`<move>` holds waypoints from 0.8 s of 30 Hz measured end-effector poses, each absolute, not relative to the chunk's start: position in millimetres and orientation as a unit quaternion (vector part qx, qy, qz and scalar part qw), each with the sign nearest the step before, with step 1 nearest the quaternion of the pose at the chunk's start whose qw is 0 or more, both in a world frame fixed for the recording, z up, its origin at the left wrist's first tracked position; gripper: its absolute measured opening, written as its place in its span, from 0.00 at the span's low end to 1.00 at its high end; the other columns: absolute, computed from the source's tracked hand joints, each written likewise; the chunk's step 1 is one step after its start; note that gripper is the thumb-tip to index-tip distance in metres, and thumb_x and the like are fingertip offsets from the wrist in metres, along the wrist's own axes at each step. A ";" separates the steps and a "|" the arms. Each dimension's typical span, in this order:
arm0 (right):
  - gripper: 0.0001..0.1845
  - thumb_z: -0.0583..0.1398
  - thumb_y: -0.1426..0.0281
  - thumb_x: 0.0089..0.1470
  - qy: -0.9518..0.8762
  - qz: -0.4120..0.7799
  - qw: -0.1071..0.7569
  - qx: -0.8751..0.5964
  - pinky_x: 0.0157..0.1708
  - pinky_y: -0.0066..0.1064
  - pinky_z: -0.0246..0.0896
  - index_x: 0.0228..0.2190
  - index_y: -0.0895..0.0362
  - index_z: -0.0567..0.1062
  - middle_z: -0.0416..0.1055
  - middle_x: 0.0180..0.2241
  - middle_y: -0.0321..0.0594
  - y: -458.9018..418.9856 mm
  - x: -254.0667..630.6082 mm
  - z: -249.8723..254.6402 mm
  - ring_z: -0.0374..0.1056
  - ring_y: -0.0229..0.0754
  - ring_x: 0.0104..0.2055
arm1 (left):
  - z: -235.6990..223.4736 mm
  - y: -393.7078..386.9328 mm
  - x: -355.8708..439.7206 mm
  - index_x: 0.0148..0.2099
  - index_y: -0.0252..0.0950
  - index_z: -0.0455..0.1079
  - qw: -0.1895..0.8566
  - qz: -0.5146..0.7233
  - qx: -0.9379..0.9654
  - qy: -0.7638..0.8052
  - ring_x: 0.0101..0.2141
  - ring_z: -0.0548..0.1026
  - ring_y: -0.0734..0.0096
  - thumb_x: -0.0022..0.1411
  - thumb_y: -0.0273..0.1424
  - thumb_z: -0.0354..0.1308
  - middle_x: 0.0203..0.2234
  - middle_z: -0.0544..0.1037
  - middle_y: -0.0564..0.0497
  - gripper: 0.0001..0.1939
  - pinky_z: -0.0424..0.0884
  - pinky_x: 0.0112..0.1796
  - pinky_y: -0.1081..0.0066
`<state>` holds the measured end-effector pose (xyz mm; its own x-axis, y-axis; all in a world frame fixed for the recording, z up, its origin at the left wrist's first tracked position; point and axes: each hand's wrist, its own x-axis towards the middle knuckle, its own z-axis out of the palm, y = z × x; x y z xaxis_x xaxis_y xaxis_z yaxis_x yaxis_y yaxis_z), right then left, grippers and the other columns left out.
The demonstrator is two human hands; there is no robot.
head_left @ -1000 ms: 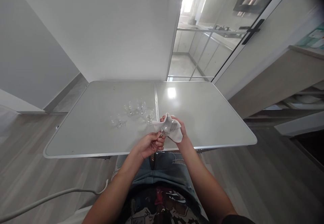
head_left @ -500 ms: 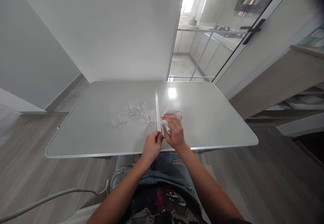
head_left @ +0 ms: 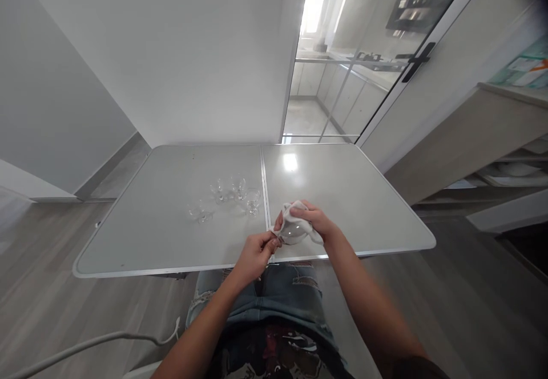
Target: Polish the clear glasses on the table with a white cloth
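My left hand (head_left: 259, 253) pinches a small clear stemmed glass (head_left: 291, 230) at its stem end, near the front edge of the table. The glass lies tilted, its bowl pointing right. Around the bowl my right hand (head_left: 309, 217) presses a white cloth (head_left: 317, 236), fingers closed on it. Part of the bowl shows through below the cloth; the foot is hidden by my left fingers. To the left of my hands, several more clear glasses, among them a stemmed glass (head_left: 252, 201), stand on the grey table (head_left: 171, 242).
A metal seam (head_left: 264, 185) crosses the middle of the table. Behind it rise a white wall (head_left: 205, 53) and a glazed sliding door (head_left: 325, 93). Shelving (head_left: 466, 139) stands at the right. A pale cable (head_left: 98, 339) runs over at lower left.
My right hand and the cloth have turned over and around the glass, exposing its bowl again, and sit slightly further right. My left hand keeps its pinch. The standing glasses have stayed put.
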<state>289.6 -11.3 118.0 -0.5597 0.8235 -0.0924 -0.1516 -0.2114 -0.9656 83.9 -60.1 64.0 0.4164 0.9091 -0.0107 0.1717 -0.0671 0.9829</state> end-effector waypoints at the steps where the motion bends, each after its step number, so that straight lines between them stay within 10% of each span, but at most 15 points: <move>1: 0.24 0.61 0.50 0.54 -0.464 0.739 0.381 -0.304 0.33 0.39 0.68 0.31 0.60 0.78 0.77 0.31 0.46 -13.0 284.6 112.9 0.73 0.49 0.33 | 62.6 -58.2 84.4 0.33 0.33 0.73 0.568 0.350 0.621 0.412 0.24 0.64 0.73 0.67 0.45 0.52 0.21 0.67 0.53 0.20 0.58 0.28 0.74; 6: 0.22 0.59 0.47 0.52 -0.251 0.677 0.625 -0.297 0.30 0.33 0.69 0.35 0.53 0.76 0.77 0.37 0.43 -24.6 238.9 82.1 0.73 0.47 0.38 | 56.3 -52.7 97.0 0.31 0.32 0.72 0.642 0.412 0.510 0.398 0.22 0.61 0.76 0.62 0.52 0.56 0.20 0.65 0.54 0.25 0.60 0.27 0.74; 15: 0.29 0.52 0.50 0.63 -0.341 0.483 0.680 -0.434 0.51 0.39 0.67 0.58 0.53 0.68 0.72 0.54 0.47 -46.2 195.1 60.6 0.70 0.48 0.53 | 56.5 -59.7 119.3 0.33 0.33 0.70 0.512 0.502 0.486 0.500 0.29 0.65 0.71 0.65 0.43 0.54 0.26 0.72 0.51 0.17 0.62 0.32 0.73; 20: 0.28 0.51 0.63 0.65 -0.646 0.171 0.577 -0.470 0.68 0.55 0.41 0.65 0.51 0.59 0.56 0.67 0.47 -43.4 218.6 65.7 0.45 0.52 0.72 | 54.8 -61.8 117.7 0.31 0.34 0.70 0.450 0.470 0.541 0.533 0.28 0.65 0.70 0.64 0.35 0.52 0.24 0.73 0.51 0.12 0.60 0.31 0.73; 24: 0.24 0.54 0.70 0.62 -0.828 0.103 0.392 -0.387 0.69 0.57 0.38 0.59 0.52 0.69 0.69 0.59 0.46 -29.8 245.9 88.2 0.57 0.53 0.66 | 47.7 -63.9 112.5 0.29 0.35 0.67 0.411 0.432 0.583 0.552 0.24 0.63 0.72 0.64 0.29 0.50 0.21 0.72 0.52 0.11 0.55 0.29 0.72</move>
<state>245.9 -29.8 88.2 -0.3927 0.7220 0.5697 0.5600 0.6791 -0.4746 112.5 -63.9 47.7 0.0176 0.9987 0.0489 0.2887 -0.0519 0.9560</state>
